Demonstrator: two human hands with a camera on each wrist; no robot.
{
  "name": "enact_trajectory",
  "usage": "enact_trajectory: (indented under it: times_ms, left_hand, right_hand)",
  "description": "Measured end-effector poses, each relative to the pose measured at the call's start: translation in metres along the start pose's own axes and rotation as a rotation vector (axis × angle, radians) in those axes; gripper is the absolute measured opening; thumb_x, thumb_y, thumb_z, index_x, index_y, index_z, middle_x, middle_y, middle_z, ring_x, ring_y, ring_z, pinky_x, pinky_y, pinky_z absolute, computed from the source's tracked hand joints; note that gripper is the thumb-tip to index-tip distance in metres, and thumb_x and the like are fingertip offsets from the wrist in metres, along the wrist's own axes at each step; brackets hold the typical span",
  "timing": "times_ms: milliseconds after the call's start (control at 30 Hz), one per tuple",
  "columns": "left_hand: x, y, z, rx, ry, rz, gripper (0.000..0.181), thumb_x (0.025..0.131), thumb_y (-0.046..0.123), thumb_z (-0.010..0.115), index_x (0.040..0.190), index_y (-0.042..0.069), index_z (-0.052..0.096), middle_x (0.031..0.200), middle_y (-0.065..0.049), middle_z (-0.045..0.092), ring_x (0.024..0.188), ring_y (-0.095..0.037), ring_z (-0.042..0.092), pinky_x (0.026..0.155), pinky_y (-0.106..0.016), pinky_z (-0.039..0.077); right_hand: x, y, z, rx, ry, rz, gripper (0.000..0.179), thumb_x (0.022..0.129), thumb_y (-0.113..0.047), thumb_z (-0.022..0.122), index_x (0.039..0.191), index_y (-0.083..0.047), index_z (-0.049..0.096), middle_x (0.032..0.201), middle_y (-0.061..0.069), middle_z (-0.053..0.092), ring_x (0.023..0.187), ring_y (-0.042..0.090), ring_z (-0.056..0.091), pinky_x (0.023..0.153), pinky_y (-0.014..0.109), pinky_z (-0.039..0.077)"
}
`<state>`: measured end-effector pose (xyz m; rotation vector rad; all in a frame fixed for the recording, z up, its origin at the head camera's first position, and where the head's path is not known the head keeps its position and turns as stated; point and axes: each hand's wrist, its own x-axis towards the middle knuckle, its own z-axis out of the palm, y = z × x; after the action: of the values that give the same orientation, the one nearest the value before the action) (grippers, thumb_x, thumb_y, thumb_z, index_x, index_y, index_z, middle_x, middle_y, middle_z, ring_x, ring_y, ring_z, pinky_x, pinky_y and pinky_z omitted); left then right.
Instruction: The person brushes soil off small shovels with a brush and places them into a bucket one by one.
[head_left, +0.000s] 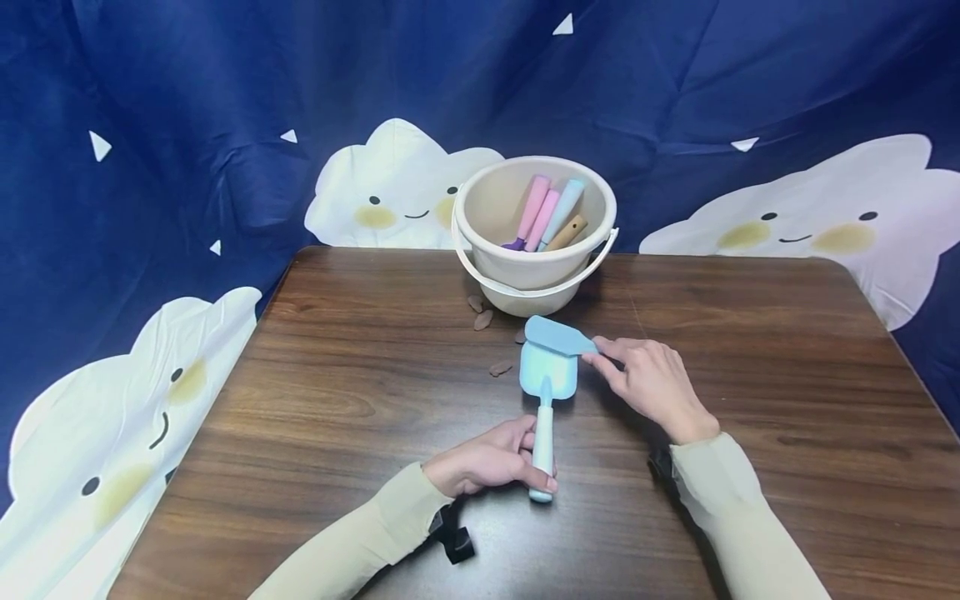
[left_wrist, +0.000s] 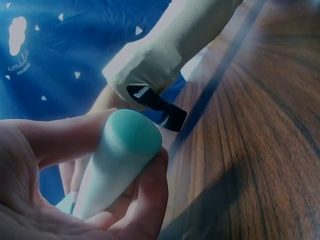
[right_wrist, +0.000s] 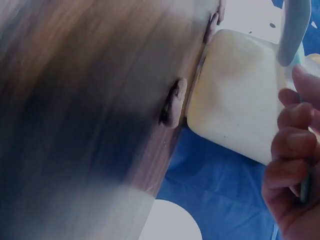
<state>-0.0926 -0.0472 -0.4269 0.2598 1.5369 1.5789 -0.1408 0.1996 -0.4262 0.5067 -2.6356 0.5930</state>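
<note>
My left hand [head_left: 498,454] grips the pale, mint-ended handle [left_wrist: 115,160] of a small light blue shovel [head_left: 547,371], blade pointing away from me. From the right, my right hand [head_left: 652,375] pinches the narrow end of a blue spatula [head_left: 555,336]. Its flat blade lies across the far edge of the shovel blade in the head view; whether they touch I cannot tell. Flat brown pieces [head_left: 501,367] lie on the table left of and beyond the shovel. One brown piece [right_wrist: 173,103] shows near the bucket in the right wrist view.
At the back of the brown wooden table [head_left: 360,350] stands a cream bucket [head_left: 510,268] with a white bail. Several handled tools [head_left: 534,204], pink, light blue and tan, lean inside it. Behind hangs a blue curtain [head_left: 225,100] with white clouds.
</note>
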Motion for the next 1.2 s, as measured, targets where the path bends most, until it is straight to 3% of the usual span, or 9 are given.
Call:
enact_trajectory:
  times_ms: [200,367,500,633,733,800,867,967,1200]
  left_hand:
    - [0.001,0.0,-0.001,0.013,0.001,-0.003,0.045,0.074,-0.015,0.069,0.103,0.007,0.042,0.088,-0.013,0.065,0.071,-0.012,0.066,0.069,-0.022,0.055]
    - [0.002,0.001,-0.005,0.018,0.01,0.012,0.051,0.074,-0.015,0.07,0.113,-0.001,0.04,0.09,-0.017,0.066,0.071,-0.012,0.067,0.071,-0.024,0.057]
    - [0.003,0.003,-0.01,0.049,0.022,0.013,0.056,0.074,-0.013,0.071,0.118,-0.004,0.038,0.092,-0.017,0.066,0.071,-0.011,0.066,0.072,-0.023,0.056]
    - [0.003,0.004,-0.013,0.053,0.021,0.022,0.057,0.074,-0.013,0.071,0.119,-0.004,0.037,0.093,-0.018,0.066,0.071,-0.011,0.066,0.072,-0.023,0.056]
    - [0.004,0.004,-0.014,0.044,0.021,0.029,0.057,0.074,-0.014,0.07,0.119,-0.005,0.037,0.094,-0.023,0.066,0.07,-0.012,0.067,0.072,-0.025,0.057]
    - [0.003,0.004,-0.013,0.048,0.023,0.029,0.057,0.074,-0.014,0.07,0.119,-0.005,0.037,0.096,-0.026,0.065,0.071,-0.012,0.067,0.072,-0.025,0.057]
    - [0.003,0.004,-0.013,0.053,0.019,0.03,0.056,0.074,-0.015,0.07,0.118,-0.005,0.037,0.098,-0.028,0.064,0.071,-0.012,0.067,0.072,-0.025,0.057]
    - [0.002,0.004,-0.012,0.054,0.016,0.032,0.054,0.075,-0.016,0.069,0.116,-0.003,0.037,0.097,-0.027,0.065,0.071,-0.012,0.066,0.072,-0.024,0.057]
    - [-0.001,0.004,-0.007,0.04,-0.009,0.027,0.047,0.075,-0.016,0.069,0.108,0.003,0.04,0.094,-0.025,0.065,0.073,-0.013,0.067,0.073,-0.026,0.057]
  right_hand:
    - [0.003,-0.001,-0.004,0.138,-0.024,0.071,0.035,0.09,-0.027,0.068,0.112,0.0,0.07,0.108,0.017,0.071,0.097,0.034,0.07,0.078,0.051,0.056]
    - [0.001,-0.003,-0.015,0.266,-0.221,0.078,0.037,0.091,-0.032,0.067,0.114,-0.003,0.07,0.111,0.013,0.072,0.105,0.025,0.068,0.087,0.046,0.056]
    - [-0.002,-0.006,-0.024,0.333,-0.421,0.088,0.028,0.093,-0.029,0.065,0.11,-0.008,0.073,0.089,0.008,0.074,0.075,0.014,0.068,0.065,0.032,0.057]
    - [-0.002,-0.01,-0.03,0.388,-0.521,0.123,0.017,0.094,-0.023,0.063,0.102,-0.012,0.073,0.065,-0.001,0.062,0.051,0.006,0.049,0.043,0.022,0.037]
    - [-0.001,-0.015,-0.033,0.332,-0.491,0.107,0.02,0.093,-0.022,0.065,0.105,-0.009,0.074,0.07,-0.003,0.066,0.053,0.004,0.05,0.044,0.021,0.038]
    - [0.0,-0.018,-0.034,0.263,-0.459,0.094,0.024,0.092,-0.023,0.066,0.109,-0.007,0.073,0.084,0.004,0.073,0.063,0.006,0.059,0.053,0.025,0.048]
    - [0.0,-0.02,-0.035,0.192,-0.424,0.088,0.029,0.091,-0.025,0.067,0.113,-0.006,0.072,0.1,0.011,0.074,0.076,0.014,0.068,0.064,0.034,0.056]
    - [0.001,-0.021,-0.034,0.098,-0.356,0.08,0.033,0.091,-0.029,0.066,0.115,-0.006,0.071,0.114,0.014,0.07,0.098,0.026,0.07,0.077,0.048,0.056]
    - [0.001,-0.014,-0.026,-0.028,-0.117,0.077,0.031,0.09,-0.03,0.068,0.112,-0.009,0.072,0.104,0.012,0.073,0.086,0.035,0.071,0.064,0.053,0.053]
